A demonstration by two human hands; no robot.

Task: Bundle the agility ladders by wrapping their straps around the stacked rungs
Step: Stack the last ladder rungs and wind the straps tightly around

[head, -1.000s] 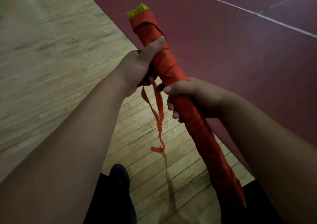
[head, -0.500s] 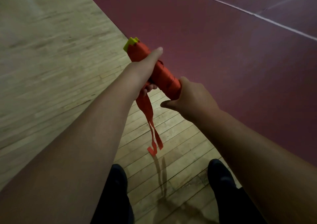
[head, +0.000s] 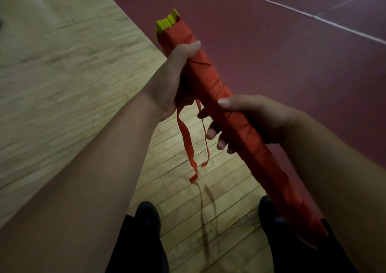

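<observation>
The agility ladder bundle is a long stack of yellow rungs wound in red strap. It slants from upper middle down to the lower right. My left hand grips its upper part, thumb laid along the wrap. Lower down, around the middle, my right hand grips the bundle with fingers curled underneath. Two loose red strap ends hang down from under my left hand, between both hands. The bundle's lower end is partly lost in shadow by my right leg.
Pale wooden floorboards fill the left and centre. A dark red court surface with a white line covers the right. My two dark shoes stand on the boards below the bundle.
The bundle has tilted back from pointing away to slanting down to the lower right, showing its full length. My right hand now grips its middle. The strap ends still dangle.
</observation>
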